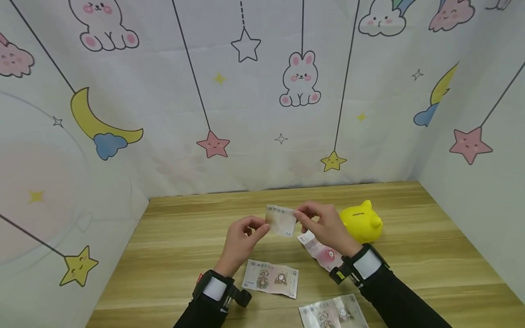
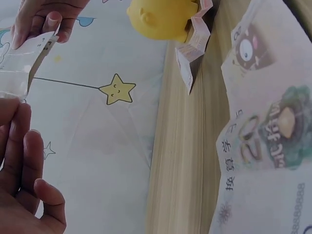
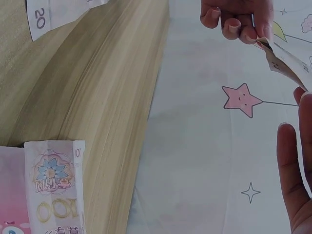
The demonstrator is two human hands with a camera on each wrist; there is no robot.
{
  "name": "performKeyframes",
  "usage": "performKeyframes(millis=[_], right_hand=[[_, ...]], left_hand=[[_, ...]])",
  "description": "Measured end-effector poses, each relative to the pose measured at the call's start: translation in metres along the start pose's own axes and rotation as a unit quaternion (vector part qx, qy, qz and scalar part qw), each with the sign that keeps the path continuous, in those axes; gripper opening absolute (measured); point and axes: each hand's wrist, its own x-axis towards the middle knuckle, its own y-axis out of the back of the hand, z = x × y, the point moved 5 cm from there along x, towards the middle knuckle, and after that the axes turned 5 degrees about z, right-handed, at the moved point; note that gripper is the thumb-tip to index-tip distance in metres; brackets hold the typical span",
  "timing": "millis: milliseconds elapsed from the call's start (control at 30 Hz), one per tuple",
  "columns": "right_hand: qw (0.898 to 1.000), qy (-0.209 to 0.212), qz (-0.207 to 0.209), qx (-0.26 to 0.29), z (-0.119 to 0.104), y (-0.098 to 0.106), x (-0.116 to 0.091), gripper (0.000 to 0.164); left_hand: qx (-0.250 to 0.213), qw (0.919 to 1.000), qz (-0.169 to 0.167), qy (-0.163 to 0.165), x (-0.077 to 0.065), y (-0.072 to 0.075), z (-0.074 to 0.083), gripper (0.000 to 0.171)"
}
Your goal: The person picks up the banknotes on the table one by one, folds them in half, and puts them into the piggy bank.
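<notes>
Above the table, a small pale play banknote [image 1: 280,222], which looks folded, is stretched between both hands. My left hand [image 1: 243,239] pinches its left edge with thumb and fingers. At the opposite edge, my right hand [image 1: 326,224] pinches it the same way. The left wrist view shows the note [image 2: 17,68] creased, with the left hand [image 2: 24,165] below and the right hand [image 2: 46,17] above. Under the hands lies a creased 20 play banknote [image 1: 270,279]. A pink 100 play banknote [image 1: 321,252] lies partly behind the right hand and wrist.
A yellow piggy bank [image 1: 362,222] with a slot on top stands just beyond the right hand. Another 20 note [image 1: 334,313] lies at the front, cut off by the frame. The wooden table [image 1: 176,246] meets a cartoon-printed cloth backdrop [image 1: 254,168] behind and at both sides.
</notes>
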Motion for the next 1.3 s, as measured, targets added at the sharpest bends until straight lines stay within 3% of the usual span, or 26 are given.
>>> performKeyframes(millis=[333,533,900,1167,1300], right_hand=[[1.000,-0.012,-0.012,0.015,-0.001,-0.002,0.000,0.007],[1.000,-0.020,-0.005,0.010,0.002,-0.004,-0.001,0.006],[0.999,-0.017,0.011,0.025,0.007,-0.004,-0.002,0.007],[0.999,-0.023,0.016,0.037,0.008,-0.007,-0.003,0.006],[0.998,-0.028,0.025,0.046,0.008,-0.008,-0.003,0.008]], left_hand=[[-0.032,0.9984,-0.027,0.037,-0.002,-0.005,0.001,0.020],[-0.060,0.9963,-0.003,0.062,-0.005,-0.007,0.003,0.014],[-0.014,0.9969,0.077,-0.004,-0.009,-0.007,0.015,0.009],[0.050,0.9847,0.138,-0.093,-0.014,-0.008,0.028,0.011],[0.067,0.9798,0.156,-0.105,-0.014,-0.010,0.030,0.011]])
